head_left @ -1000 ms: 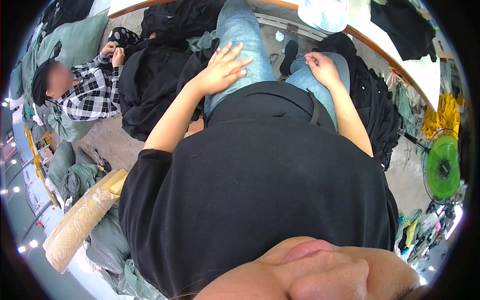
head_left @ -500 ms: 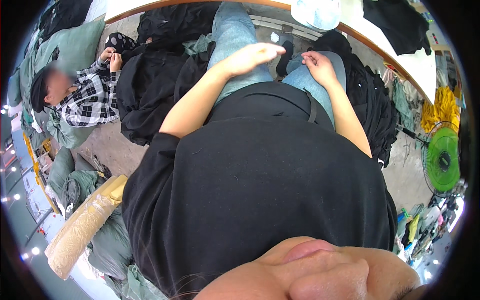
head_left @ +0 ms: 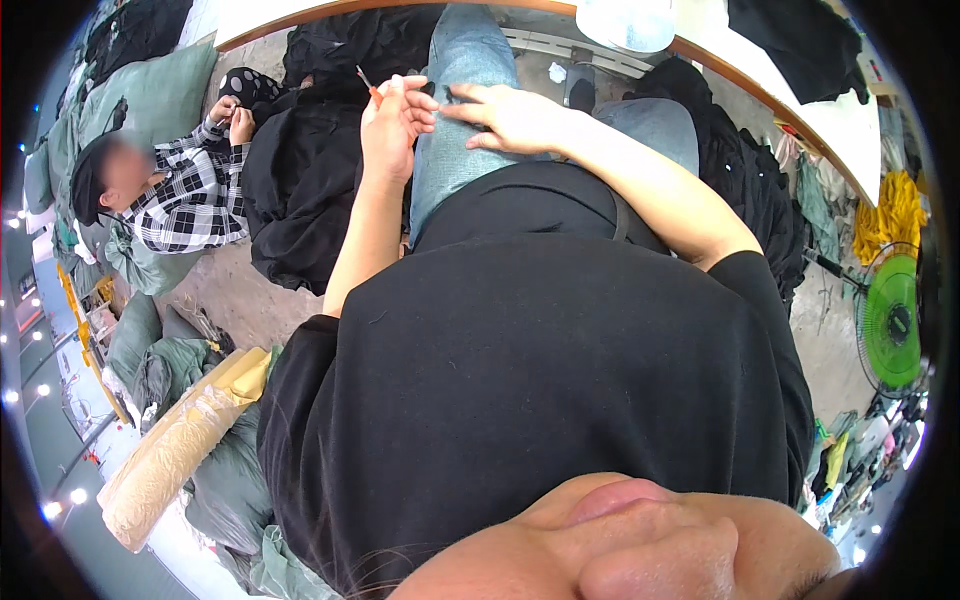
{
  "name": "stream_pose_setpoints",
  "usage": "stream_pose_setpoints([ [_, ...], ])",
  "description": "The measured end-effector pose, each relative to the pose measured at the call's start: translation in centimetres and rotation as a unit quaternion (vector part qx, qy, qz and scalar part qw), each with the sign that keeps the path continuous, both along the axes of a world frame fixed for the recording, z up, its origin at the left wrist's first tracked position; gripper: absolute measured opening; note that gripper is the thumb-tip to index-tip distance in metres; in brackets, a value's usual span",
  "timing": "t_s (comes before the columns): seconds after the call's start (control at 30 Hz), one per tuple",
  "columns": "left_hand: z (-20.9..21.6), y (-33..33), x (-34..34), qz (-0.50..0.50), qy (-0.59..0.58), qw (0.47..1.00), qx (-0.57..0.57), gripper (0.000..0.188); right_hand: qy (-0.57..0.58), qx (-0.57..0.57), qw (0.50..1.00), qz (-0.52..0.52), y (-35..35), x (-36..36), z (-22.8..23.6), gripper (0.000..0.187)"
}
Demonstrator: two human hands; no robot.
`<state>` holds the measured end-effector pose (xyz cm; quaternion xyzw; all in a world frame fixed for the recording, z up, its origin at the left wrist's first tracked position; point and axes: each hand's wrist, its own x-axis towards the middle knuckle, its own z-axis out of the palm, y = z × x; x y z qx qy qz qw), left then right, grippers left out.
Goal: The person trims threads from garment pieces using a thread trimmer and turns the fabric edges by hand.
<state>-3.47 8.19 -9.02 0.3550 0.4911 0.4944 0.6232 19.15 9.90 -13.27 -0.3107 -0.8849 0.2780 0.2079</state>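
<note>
My left hand [head_left: 390, 130] is raised at the left of my lap, palm up, with the fingers curled. It holds a small slim tool with an orange-red handle [head_left: 375, 92] and a thin dark tip pointing up and left; its exact kind is too small to make out. My right hand [head_left: 515, 118] reaches across above my left thigh, fingers stretched and apart, holding nothing. Its fingertips come close to those of the left hand. Beneath both hands are my blue jeans [head_left: 462, 75].
Black cloth heaps lie on the left [head_left: 310, 190] and on the right [head_left: 750, 190]. A person in a checked shirt [head_left: 195, 200] sits at the far left. A white table [head_left: 800, 130] with a wooden edge curves overhead. A green fan [head_left: 892, 318] stands at right.
My left hand has moved left and turned palm up, and the orange-handled tool now shows in it. My right hand has swung from the right thigh across to the left one.
</note>
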Motion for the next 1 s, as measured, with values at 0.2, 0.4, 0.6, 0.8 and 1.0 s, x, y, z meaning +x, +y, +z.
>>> stream_pose_setpoints([
  [0.2,3.6,0.8,0.9,-0.101,0.014,0.994,0.042,0.038,-0.147,-0.034,0.987,-0.056,3.5,6.6,-6.9,0.022],
  [0.4,8.4,0.9,8.2,-0.411,0.237,0.855,0.21,0.032,-0.39,-0.169,0.832,-0.357,2.8,19.3,-9.3,0.066],
  [0.6,10.7,-4.0,22.0,-0.589,0.111,0.721,0.348,0.04,-0.388,-0.247,0.77,-0.442,1.8,21.8,-8.5,0.068],
  [0.8,8.0,-7.2,25.7,-0.487,0.116,0.795,0.342,0.036,-0.312,-0.231,0.769,-0.508,1.2,25.7,-11.4,0.06],
  [1.0,10.6,-6.5,25.1,-0.625,0.042,0.765,0.148,0.033,-0.304,-0.196,0.78,-0.51,1.0,25.8,-12.1,0.052],
])
